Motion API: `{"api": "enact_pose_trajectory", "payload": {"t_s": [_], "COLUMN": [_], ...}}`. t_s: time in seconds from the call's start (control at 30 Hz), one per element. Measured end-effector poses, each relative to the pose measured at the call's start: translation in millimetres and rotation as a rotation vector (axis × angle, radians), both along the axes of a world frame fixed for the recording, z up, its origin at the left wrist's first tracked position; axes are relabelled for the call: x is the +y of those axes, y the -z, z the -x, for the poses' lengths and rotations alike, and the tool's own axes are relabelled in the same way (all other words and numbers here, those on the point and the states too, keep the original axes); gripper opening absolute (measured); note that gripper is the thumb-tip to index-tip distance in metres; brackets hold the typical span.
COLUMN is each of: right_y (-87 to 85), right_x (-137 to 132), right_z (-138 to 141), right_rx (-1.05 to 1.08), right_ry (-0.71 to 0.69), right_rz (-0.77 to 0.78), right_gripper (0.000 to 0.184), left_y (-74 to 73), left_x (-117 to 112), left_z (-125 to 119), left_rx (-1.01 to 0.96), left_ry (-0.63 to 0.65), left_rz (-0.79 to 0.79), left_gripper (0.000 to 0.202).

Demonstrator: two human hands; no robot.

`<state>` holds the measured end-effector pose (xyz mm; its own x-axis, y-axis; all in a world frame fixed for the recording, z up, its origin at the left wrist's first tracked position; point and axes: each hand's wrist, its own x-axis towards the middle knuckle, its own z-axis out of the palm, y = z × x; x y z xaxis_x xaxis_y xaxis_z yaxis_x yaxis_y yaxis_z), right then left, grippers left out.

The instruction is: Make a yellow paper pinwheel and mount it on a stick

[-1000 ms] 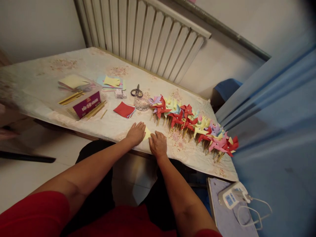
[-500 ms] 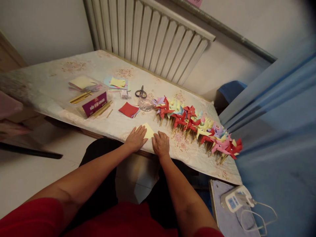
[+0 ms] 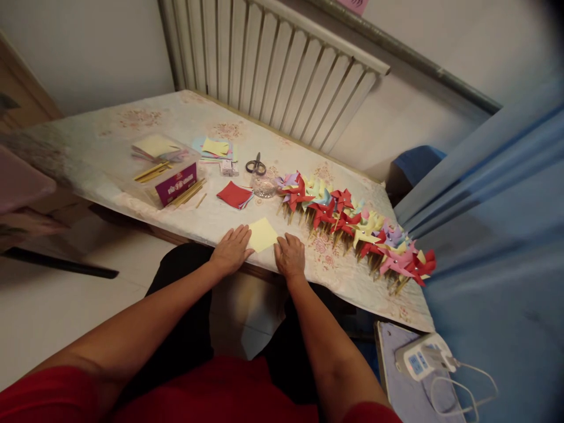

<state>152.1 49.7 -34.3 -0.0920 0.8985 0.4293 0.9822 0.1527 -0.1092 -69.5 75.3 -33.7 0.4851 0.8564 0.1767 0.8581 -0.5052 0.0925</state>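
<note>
A square sheet of yellow paper (image 3: 263, 235) lies on the table near its front edge, one corner pointing away from me. My left hand (image 3: 232, 251) rests flat at the sheet's left corner, fingers stretched out. At the right corner, my right hand (image 3: 289, 255) has its fingers curled, with thumb and fingertips closed on the paper's edge. Beyond the sheet is a small stack of paper squares (image 3: 234, 195), red on top. Finished paper pinwheels (image 3: 348, 223) on sticks stand in rows to the right.
Scissors (image 3: 255, 165) lie behind a clear glass dish (image 3: 264, 187). Further left are a small white box (image 3: 229, 168), more coloured paper (image 3: 215, 147) and a clear bin with a purple label (image 3: 176, 184) and thin sticks (image 3: 189, 192). A radiator (image 3: 273, 70) lines the wall.
My left hand has slid left off the yellow paper to its edge, so more of the sheet shows. My right hand stays at the right corner. The view has shifted slightly.
</note>
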Motion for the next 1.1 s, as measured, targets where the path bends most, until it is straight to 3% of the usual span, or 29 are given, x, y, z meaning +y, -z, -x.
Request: {"api": "enact_pose_trajectory", "payload": {"t_s": [0.37,0.5,0.7,0.9,1.0,1.1], "right_y": [-0.7,0.0,0.5,3.8,4.3,5.1], "right_x": [0,0,1,-1,-6,-11], "right_z": [0,0,0,-3,-3,3], "right_rx": [-0.008,-0.010,-0.013,0.026,0.038,0.009], "right_ry": [0.000,0.003,0.009,0.018,-0.054,-0.219], "right_rz": [0.004,0.002,0.006,-0.013,-0.055,-0.064], "right_gripper": [0.024,0.025,0.025,0.031,0.038,0.044], "left_y": [-5.4,-8.4,-13.5,-6.4,-2.1,1.5], "left_x": [-3,-1,4,8,9,9], "left_z": [28,28,16,15,17,17], "left_rx": [0.021,-0.029,-0.042,-0.031,-0.038,-0.048], "left_ry": [-0.107,-0.178,-0.044,-0.022,-0.013,-0.009], "left_rz": [0.061,0.010,0.026,0.047,0.034,0.025], "left_gripper": [0.061,0.064,0.056,0.056,0.058,0.058]}}
